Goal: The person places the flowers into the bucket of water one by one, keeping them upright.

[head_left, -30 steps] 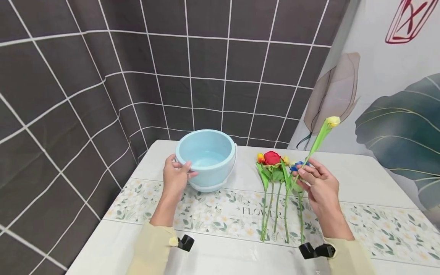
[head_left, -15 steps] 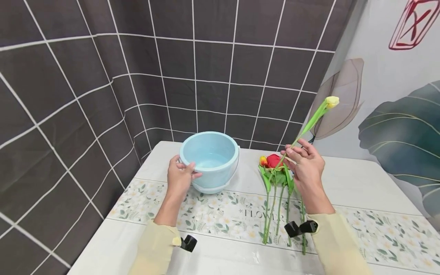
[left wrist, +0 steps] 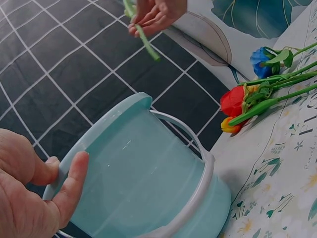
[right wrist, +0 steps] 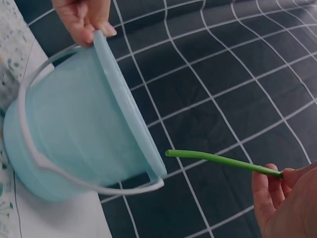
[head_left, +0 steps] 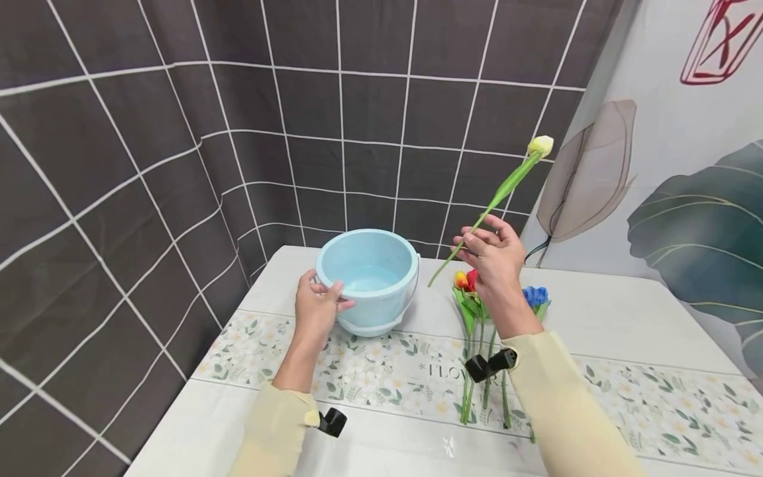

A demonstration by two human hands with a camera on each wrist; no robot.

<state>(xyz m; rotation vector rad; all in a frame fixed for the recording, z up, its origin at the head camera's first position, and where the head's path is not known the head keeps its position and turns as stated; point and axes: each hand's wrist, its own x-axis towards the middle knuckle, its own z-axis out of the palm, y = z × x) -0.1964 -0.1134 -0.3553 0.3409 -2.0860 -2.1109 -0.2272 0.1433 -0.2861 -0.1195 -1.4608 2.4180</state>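
This person has 2 hands busy. The left hand (head_left: 318, 308) grips the near-left rim of a light blue bucket (head_left: 381, 308), fingers and thumb pinching it as it stands on the worktop (head_left: 602, 301). The right hand (head_left: 499, 262) pinches a pale yellow tulip (head_left: 514, 180) by its stem, slanted in the air, its lower end near the bucket but apart. Red (left wrist: 233, 102) and blue flowers (head_left: 535, 296) lie on the worktop.

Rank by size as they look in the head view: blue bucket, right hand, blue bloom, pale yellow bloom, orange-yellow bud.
1. Blue bucket
2. Right hand
3. Blue bloom and pale yellow bloom: too alike to rank
4. Orange-yellow bud
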